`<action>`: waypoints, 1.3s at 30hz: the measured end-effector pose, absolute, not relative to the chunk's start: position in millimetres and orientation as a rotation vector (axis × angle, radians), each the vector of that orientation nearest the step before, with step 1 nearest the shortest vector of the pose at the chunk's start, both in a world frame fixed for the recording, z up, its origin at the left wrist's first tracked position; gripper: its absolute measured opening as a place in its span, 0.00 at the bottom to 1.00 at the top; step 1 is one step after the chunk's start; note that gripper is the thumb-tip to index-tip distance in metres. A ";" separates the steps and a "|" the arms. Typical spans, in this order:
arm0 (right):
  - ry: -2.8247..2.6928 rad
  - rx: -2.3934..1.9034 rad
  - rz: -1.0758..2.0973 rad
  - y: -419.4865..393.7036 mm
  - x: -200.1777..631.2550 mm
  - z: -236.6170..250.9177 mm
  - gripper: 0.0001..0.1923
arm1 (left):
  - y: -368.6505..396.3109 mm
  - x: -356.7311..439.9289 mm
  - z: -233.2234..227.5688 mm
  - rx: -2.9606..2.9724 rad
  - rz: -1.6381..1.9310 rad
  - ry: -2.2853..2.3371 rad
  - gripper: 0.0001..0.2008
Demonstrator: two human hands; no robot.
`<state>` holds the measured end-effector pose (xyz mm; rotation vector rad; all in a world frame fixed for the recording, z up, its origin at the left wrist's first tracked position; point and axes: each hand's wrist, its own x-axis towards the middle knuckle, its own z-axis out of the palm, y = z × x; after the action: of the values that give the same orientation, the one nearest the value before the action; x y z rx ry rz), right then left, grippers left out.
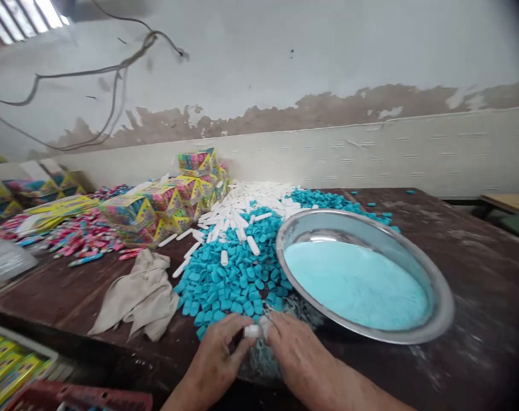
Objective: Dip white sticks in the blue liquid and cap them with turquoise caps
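At the bottom centre of the frame, nearest the camera, the left grip (pixel 222 348) is narrow: thumb and forefinger pinch a short white piece (pixel 253 331). The right grip (pixel 293 345) is curled at the other end of that piece; blur hides whether it clasps it or something else. For good control, the pinch is probably best kept firm but light, with both grips in line along the piece so it does not twist or slip.

Loose blue caps (pixel 229 279) lie heaped just beyond the fingers, with white tubes (pixel 253 245) scattered on and behind them; working low over the worktop (pixel 477 354) would keep a dropped piece close. The metal basin (pixel 443 308), right of centre, holds pale blue material (pixel 353 285), so the right elbow and wrist should stay clear of its rim. A crumpled cloth (pixel 141 294) lies left of centre.
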<state>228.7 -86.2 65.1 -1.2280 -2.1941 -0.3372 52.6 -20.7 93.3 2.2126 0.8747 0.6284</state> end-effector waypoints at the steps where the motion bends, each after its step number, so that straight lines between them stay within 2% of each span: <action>1: -2.184 -1.281 -0.280 -92.3 237.5 69.8 0.22 | -20.3 60.7 90.6 2.195 0.618 0.877 0.10; 4: -2.036 -1.582 0.046 -100.9 276.5 96.5 0.12 | -11.7 86.6 84.1 2.100 0.546 0.916 0.22; 6: -1.882 -1.751 0.218 -97.1 309.4 116.3 0.11 | -3.7 105.3 83.1 1.977 0.513 0.897 0.23; 10: -1.895 -2.037 0.257 -72.7 366.6 131.5 0.10 | 11.2 143.4 79.6 1.726 0.519 0.846 0.20; 16: -2.314 -2.296 0.143 -32.6 385.7 110.8 0.09 | 21.3 176.7 59.4 1.514 0.532 0.779 0.19; 23: -2.246 -2.302 0.346 -12.0 364.1 88.0 0.09 | 20.2 176.5 58.9 1.504 0.523 0.728 0.18; 34: -2.091 -1.827 0.991 -4.4 380.7 95.0 0.06 | 21.9 176.4 57.3 1.482 0.518 0.706 0.18; 36: -2.150 -1.841 0.924 -9.1 387.1 99.3 0.06 | 21.6 176.4 57.2 1.477 0.519 0.697 0.18; 39: -2.290 -2.038 0.588 -13.9 386.0 100.1 0.05 | 21.6 176.5 57.2 1.481 0.516 0.690 0.18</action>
<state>386.0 -13.9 100.1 -2.0379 -2.2900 0.5885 176.5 21.6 57.2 1.4808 0.6905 0.5164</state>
